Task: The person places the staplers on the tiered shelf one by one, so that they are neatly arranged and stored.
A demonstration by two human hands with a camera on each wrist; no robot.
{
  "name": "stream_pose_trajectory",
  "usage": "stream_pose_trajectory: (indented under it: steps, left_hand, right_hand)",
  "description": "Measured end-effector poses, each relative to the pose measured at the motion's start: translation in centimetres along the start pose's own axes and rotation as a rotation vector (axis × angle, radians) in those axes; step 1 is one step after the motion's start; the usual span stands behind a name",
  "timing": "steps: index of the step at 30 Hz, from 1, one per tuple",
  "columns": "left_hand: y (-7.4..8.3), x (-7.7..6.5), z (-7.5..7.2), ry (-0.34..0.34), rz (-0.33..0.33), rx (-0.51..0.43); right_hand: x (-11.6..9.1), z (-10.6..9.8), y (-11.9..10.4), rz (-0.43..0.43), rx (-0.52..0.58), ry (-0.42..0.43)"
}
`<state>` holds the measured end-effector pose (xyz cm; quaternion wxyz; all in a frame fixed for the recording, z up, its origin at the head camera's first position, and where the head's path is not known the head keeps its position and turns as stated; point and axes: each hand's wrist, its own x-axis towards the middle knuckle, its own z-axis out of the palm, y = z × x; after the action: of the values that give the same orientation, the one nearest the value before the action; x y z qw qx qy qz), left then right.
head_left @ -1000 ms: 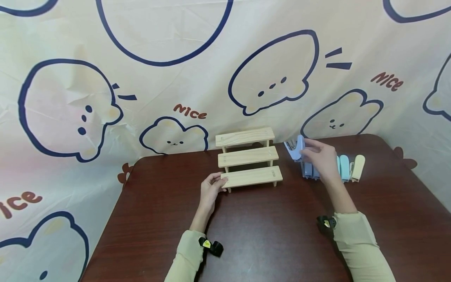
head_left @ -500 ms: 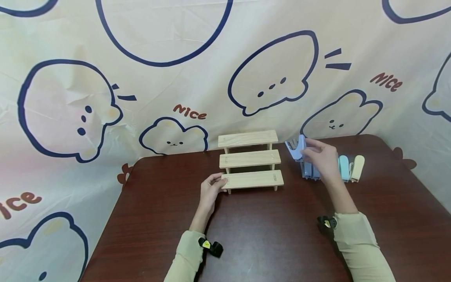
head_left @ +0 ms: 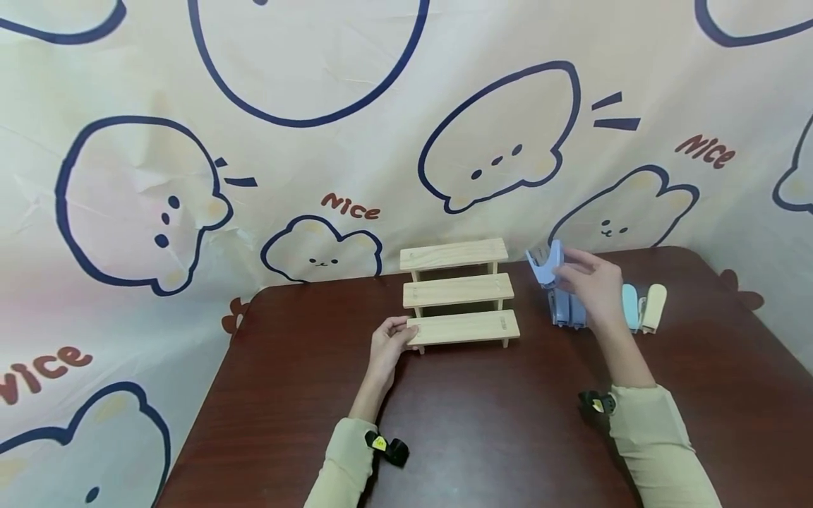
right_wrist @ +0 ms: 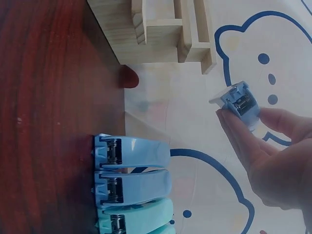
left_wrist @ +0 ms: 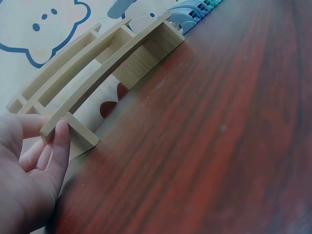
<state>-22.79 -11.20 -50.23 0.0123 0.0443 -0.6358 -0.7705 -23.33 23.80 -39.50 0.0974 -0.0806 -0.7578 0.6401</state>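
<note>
A three-tier wooden stand (head_left: 459, 291) stands near the back edge of the table. My left hand (head_left: 387, 348) pinches the left end of its lowest shelf between thumb and fingers; in the left wrist view, the thumb (left_wrist: 60, 141) lies against the shelf's front edge. To the right of the stand, my right hand (head_left: 595, 288) holds a light blue stapler (head_left: 547, 265) up off the table, its two arms spread in a V. The right wrist view shows this stapler (right_wrist: 242, 104) pinched between thumb and fingers, its spring end facing the camera.
Several more staplers stand in a row behind and below my right hand: blue ones (head_left: 560, 309), a turquoise one (head_left: 630, 307) and a cream one (head_left: 654, 309). The brown table (head_left: 470, 423) meets a cartoon-printed cloth (head_left: 317, 169) at the back.
The stand has turned slightly, its right end coming a little nearer to me, with my left hand on it. My right hand keeps the stapler raised. The head view has shifted slightly.
</note>
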Motion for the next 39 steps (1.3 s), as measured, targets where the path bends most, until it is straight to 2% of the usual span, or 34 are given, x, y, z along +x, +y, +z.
stream_pose_trajectory:
  steps: [10,18,26,32,39]
  left_hand:
    - [0.2,0.0,-0.1,-0.013,0.007,0.018]
    - [0.6,0.0,-0.1,-0.012,0.008,0.024]
    - [0.4,-0.1,-0.1,-0.019,0.01,0.029]
    - [-0.1,-0.1,0.0,-0.012,-0.011,0.022]
    - [0.0,-0.1,-0.1,-0.01,-0.004,0.018]
  right_hand:
    - [1.2,0.7,-1.4,0.054,0.012,0.012]
    - [1.9,1.6,-2.4,0.053,-0.003,0.009]
    - [2.1,2.5,-2.8,0.009,-0.06,0.009]
    - [2.5,3.6,-3.3,-0.035,-0.088,-0.026]
    - [3.1,4.5,-3.7,-0.077,-0.16,-0.057]
